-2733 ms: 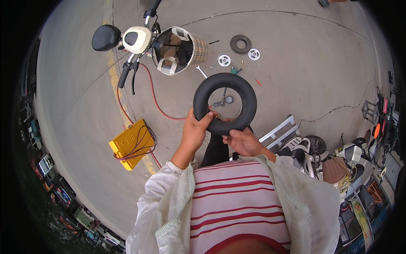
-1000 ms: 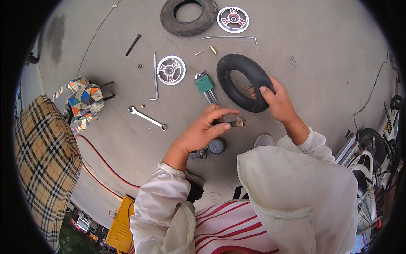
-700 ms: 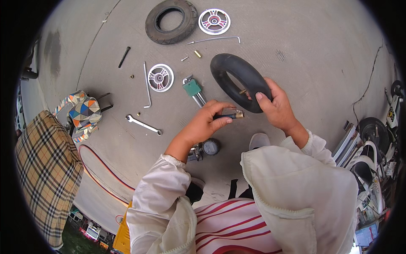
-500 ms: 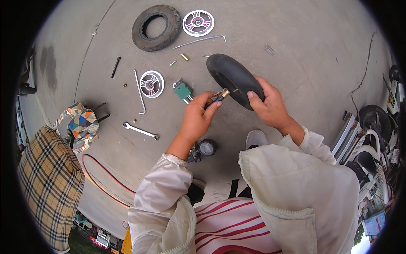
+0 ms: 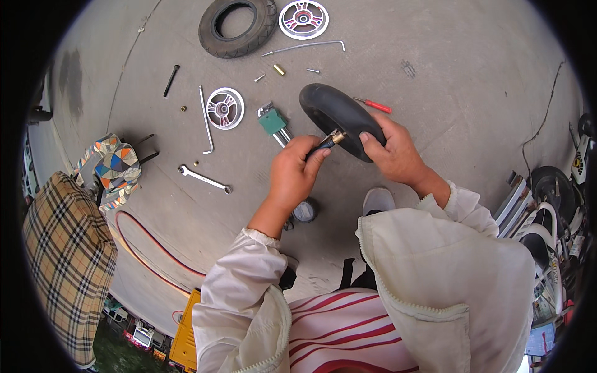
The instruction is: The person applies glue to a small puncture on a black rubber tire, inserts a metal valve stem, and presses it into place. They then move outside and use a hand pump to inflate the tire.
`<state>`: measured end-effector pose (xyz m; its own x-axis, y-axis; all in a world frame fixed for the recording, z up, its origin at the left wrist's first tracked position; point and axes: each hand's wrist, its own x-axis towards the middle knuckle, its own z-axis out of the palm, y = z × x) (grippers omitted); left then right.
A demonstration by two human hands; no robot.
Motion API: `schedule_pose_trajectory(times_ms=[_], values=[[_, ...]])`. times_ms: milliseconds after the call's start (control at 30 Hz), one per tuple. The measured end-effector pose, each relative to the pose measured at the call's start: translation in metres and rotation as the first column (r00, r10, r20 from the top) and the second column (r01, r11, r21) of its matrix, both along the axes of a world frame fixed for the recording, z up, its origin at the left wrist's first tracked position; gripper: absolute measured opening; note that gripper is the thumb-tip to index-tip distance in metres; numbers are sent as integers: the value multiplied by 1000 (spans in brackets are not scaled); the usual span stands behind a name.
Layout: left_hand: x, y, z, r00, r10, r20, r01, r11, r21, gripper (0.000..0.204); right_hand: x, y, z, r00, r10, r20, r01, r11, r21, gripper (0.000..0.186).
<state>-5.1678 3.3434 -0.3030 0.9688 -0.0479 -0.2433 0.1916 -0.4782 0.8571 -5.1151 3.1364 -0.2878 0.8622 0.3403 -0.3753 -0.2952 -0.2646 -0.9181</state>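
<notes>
My right hand [image 5: 398,152] grips a black inner tube [image 5: 333,102] by its right side, the thumb pressed on the near face. Fingers wrapped round it, my left hand [image 5: 291,171] holds an air chuck [image 5: 336,137] with a brass end and a dark body. The brass end reaches to the inner side of the tube, where the valve is; whether it is fully seated on the valve cannot be made out. Beneath my left wrist, a round gauge [image 5: 305,210] is partly hidden. A green-holder hex key set [image 5: 272,121] lies just beyond my left hand.
Beyond lie a tyre [image 5: 214,43], a wheel rim half [image 5: 303,20] and a bent rod [image 5: 305,46]. Another rim half [image 5: 225,108], an L-shaped wrench [image 5: 204,118] and a spanner [image 5: 204,179] lie left. A red-handled screwdriver [image 5: 377,106] is beyond the tube. A hose [image 5: 146,248] curves at lower left.
The air chuck in my left hand has moved up to the inner side of the tube. The view has shifted, bringing the red-handled screwdriver out from behind the tube.
</notes>
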Motion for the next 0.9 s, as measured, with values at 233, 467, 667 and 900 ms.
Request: schedule_pose_trajectory(times_ms=[233, 467, 667, 900], values=[[-7, -7, 1, 999, 39, -20, -38, 998, 53, 14, 4, -2, -5, 996, 55, 65, -54, 998, -27, 24], [-10, -3, 7, 969, 45, -241, -93, 977, -192, 17, 9, -9, -1, 989, 138, -62, -125, 977, 172, 25], [-13, -1, 9, 961, 28, -276, -78, 982, -172, 21, 4, -8, -3, 963, 251, -100, -235, 961, 145, 29], [-10, 7, -2, 994, -36, -100, 31, 998, -48, 38, -9, 4, -15, 989, 75, -129, -61, 992, 112, 36]])
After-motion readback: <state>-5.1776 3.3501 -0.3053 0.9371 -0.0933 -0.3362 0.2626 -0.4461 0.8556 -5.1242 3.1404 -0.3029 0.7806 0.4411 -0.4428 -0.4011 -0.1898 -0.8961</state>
